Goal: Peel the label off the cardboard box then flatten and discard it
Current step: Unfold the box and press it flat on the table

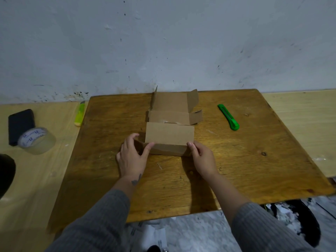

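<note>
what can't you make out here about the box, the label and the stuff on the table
Head view only:
- Label: none shows on the box; its underside and far faces are hidden.
- Near-left flap: covered by the left hand.
- Near-right corner: behind the right hand.
- Tape print: too blurred to read.
- Phone: partly behind the tape.

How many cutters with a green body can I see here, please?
2. One green cutter lies on the table, right of the box. A lighter yellow-green cutter lies off the table's left edge, near the wall. None seems hidden.
</note>
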A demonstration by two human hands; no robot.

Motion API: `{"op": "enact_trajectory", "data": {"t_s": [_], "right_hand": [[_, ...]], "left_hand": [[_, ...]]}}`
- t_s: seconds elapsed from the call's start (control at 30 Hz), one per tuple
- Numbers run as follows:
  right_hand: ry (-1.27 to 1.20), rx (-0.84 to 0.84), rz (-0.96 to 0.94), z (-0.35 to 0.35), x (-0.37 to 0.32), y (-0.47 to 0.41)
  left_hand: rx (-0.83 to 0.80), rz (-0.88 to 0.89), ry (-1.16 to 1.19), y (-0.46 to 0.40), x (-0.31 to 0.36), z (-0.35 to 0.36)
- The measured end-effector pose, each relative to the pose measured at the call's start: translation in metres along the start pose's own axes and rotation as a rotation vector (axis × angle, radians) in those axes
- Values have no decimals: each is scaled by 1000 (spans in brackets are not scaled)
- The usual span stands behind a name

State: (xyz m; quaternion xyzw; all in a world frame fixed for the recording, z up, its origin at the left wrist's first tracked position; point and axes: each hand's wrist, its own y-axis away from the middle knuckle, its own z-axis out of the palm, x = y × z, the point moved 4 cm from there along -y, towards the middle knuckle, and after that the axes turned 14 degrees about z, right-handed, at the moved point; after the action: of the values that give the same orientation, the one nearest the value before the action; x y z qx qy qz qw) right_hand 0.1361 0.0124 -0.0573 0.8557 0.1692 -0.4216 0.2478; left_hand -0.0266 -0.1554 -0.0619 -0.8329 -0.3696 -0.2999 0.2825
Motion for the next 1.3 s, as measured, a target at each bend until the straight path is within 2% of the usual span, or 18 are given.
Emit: {"op": "enact_trajectory", "data": {"t_s": [0.2,0.3,0.43,0.6,0.73,0.8,0.93,1.1,1.2,1.3], "right_hand": [[36,108,-6,3,-7,-1],[121,144,-83,4,-11,2],[127,112,-128,3,-9,4],[253,81,-168,4,-9,0],[299,96,-167,4,-12,-7],[299,101,-149,4,-13,-9],[287,118,-74,5,-15,-18],[200,92,30,10,-19,-35],[373,90,101,13,-15,-42],[518,103,108,18,-8,-41]], "left_hand": [[-68,383,-378,-1,-3,-1],[-120,464,-478,-7,-1,0],[-185,462,-484,-7,3,-2],[-165,457,-427,-9,8,-7],[-228,310,-64,-18,8,-6],[-240,304,-42,-20,8,-5],[-199,326,-100,-30,9,2],[-343,260,-345,-46,11,10],[-506,273,-567,-51,11,18],[-607,230,-629,-44,4,29]]}}
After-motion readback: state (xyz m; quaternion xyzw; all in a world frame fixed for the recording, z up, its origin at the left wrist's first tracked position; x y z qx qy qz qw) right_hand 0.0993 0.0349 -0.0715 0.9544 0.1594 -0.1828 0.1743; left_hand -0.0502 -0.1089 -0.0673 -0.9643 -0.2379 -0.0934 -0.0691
